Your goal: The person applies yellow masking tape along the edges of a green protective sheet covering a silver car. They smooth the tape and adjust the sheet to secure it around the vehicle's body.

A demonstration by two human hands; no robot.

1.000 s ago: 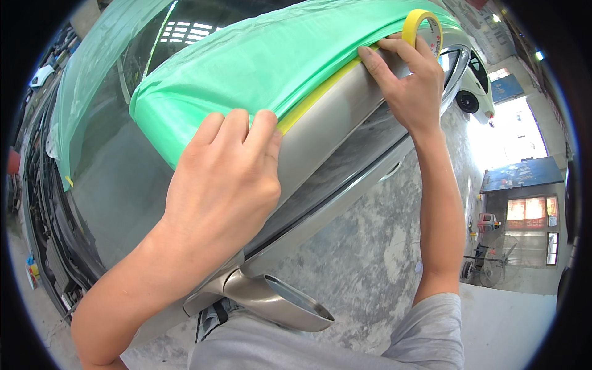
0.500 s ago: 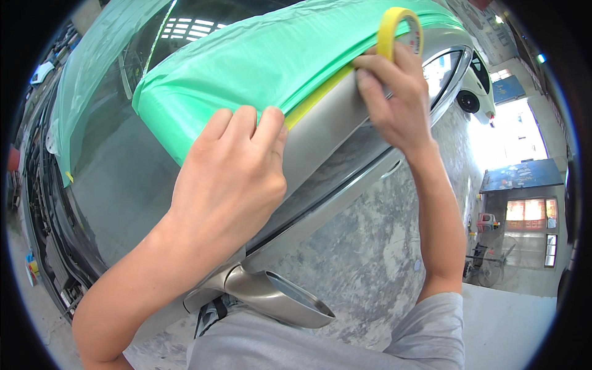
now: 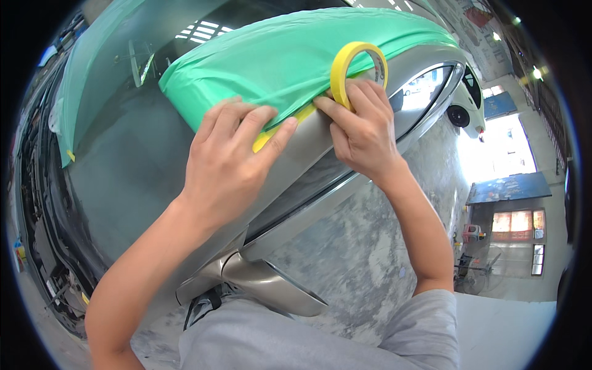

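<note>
A sheet of green masking film [image 3: 259, 68] covers the roof of a silver-beige car, gathered in folds along its near edge. Under that edge a strip of yellow masking tape [image 3: 264, 139] runs along the metal roof rail [image 3: 296, 154]. My left hand [image 3: 227, 160] rests with fingers apart on the film's edge and the tape, nothing gripped in it. Farther along the rail, my right hand [image 3: 367, 132] holds a roll of yellow masking tape [image 3: 338, 77], its ring standing up above the fingers. The right fingertips touch the tape line.
Below my left forearm juts the car's side mirror [image 3: 271, 287], close to my body. The windscreen [image 3: 123, 185] lies to the left, with another pale green sheet [image 3: 77, 92] beyond it. A white car [image 3: 465, 108] and a standing fan [image 3: 473, 277] are at the right.
My left fingers have gone from a closed pinch on the film edge to spread out over it. My right hand and the tape roll have come nearer to my left hand.
</note>
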